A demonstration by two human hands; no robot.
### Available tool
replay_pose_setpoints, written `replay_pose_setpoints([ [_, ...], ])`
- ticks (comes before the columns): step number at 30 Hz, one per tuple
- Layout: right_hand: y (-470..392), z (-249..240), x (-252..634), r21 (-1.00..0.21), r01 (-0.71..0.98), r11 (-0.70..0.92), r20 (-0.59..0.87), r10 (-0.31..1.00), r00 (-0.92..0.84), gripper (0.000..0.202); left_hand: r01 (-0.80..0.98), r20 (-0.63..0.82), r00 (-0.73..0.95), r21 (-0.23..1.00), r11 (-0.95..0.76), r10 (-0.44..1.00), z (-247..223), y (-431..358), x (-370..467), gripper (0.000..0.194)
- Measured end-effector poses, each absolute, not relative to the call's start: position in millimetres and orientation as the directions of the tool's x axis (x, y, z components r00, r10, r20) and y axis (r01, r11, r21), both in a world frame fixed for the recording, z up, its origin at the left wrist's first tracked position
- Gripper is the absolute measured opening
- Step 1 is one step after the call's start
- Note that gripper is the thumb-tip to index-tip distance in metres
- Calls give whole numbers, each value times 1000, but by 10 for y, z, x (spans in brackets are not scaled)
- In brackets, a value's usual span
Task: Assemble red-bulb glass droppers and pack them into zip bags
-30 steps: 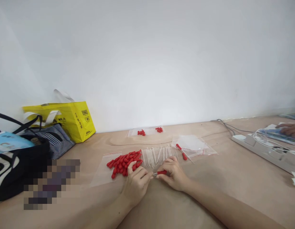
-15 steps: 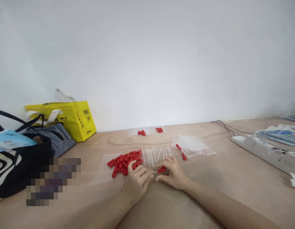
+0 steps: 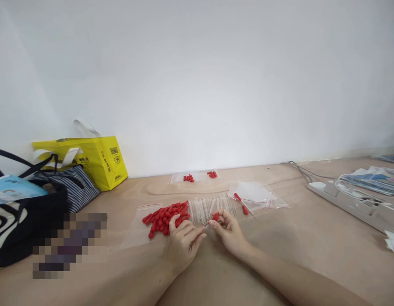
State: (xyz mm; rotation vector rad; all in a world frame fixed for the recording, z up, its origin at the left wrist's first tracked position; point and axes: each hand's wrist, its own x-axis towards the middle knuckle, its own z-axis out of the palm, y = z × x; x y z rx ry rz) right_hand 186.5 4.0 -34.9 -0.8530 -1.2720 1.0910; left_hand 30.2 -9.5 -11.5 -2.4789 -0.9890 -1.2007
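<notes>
Grip closed on both sides: your left hand [image 3: 185, 243] pinches a slim clear tube [image 3: 206, 227] between thumb and fingers; your right hand [image 3: 230, 233] has its fingertips closed around a red bulb [image 3: 216, 217] at the tube's other end. Whether the tube sits inside the bulb, you cannot tell. Both are just on your side of the tube row [image 3: 211, 209], landmark on the tabletop [image 3: 273, 255]. Left of the row, close by: red bulb pile [image 3: 165, 219], partly over a clear bag [image 3: 136, 229]. Right of it: two separate bulbs [image 3: 245, 210], a loose tube [image 3: 252, 211], flat clear bags [image 3: 257, 193]. Beyond it, toward the wall [image 3: 197, 85]: a packet with small red pieces [image 3: 201, 176]. Well left: yellow bag [image 3: 101, 161]. Well right: white power strip [image 3: 353, 204].
</notes>
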Motion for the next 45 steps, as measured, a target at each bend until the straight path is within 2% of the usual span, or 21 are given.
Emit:
replay_pose_setpoints([
  [3,219,-279,1989,-954,-138,268,263,963,52,43,665,740,432,125,-736,515,-99,-93,283,22],
  [5,414,-166,2197,-964,65,259,264,960,97,40,697,702,424,151,-701,573,-90,-85,260,27],
  [6,519,-100,2328,-945,237,225,261,956,134,38,711,680,423,159,-684,599,-88,-79,249,27],
  [7,620,-35,2468,-886,433,168,255,955,152,39,724,662,423,164,-670,619,-89,-73,239,25],
  [8,711,21,2607,-856,499,138,252,952,171,39,733,651,422,165,-660,631,-91,-67,233,22],
  [16,948,-6,3056,-557,827,-72,228,945,236,27,741,651,417,160,-652,634,-127,-52,246,12],
  [20,949,-85,2995,-439,893,-100,221,951,215,28,743,634,427,162,-650,645,-128,-51,245,9],
  [25,841,-62,2963,-368,923,-113,240,947,212,29,745,629,431,157,-648,647,-129,-48,243,8],
  [31,414,-75,2860,-93,995,-47,278,958,71,26,747,636,441,131,-652,634,-129,-49,246,8],
  [34,277,-124,2815,-21,998,-59,277,959,62,27,748,642,446,116,-654,624,-136,-49,245,8],
  [41,282,-164,2812,23,995,-100,285,954,89,24,745,618,449,140,-653,645,-141,-42,236,8],
  [43,266,-129,2789,-23,995,-94,300,949,97,26,746,617,449,139,-651,646,-139,-42,235,8],
  [45,221,-85,2718,-143,989,-30,320,945,75,27,750,616,448,136,-647,648,-138,-42,234,8],
])
